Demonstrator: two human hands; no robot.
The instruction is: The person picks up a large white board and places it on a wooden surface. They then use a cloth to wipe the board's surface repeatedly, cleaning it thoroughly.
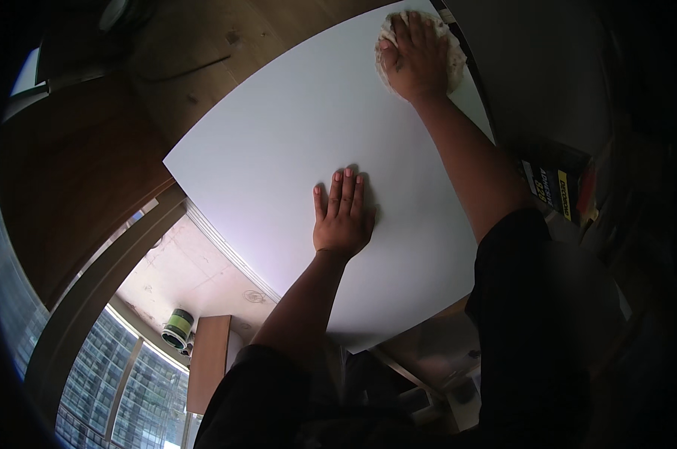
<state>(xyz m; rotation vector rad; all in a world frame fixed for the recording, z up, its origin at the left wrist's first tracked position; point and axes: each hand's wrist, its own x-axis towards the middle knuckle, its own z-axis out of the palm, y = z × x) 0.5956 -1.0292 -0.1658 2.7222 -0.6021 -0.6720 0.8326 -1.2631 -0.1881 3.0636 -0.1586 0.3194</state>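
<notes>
A large white panel (271,142) lies in front of me and fills the middle of the view. My left hand (344,217) rests flat on its surface near the middle, fingers stretched out, holding nothing. At the far right corner, my right hand (421,63) presses down on a crumpled whitish cloth (455,63) with darker stains. The fingers lie over the cloth, which sticks out around the hand on both sides. What lies under the palm is hidden.
A dark box (555,187) with yellow print stands beyond my right forearm. On the lower left, a green and black can (178,328) sits near a brown board (209,363) by the windows (125,382). Wooden floor (226,45) shows beyond the panel's far edge.
</notes>
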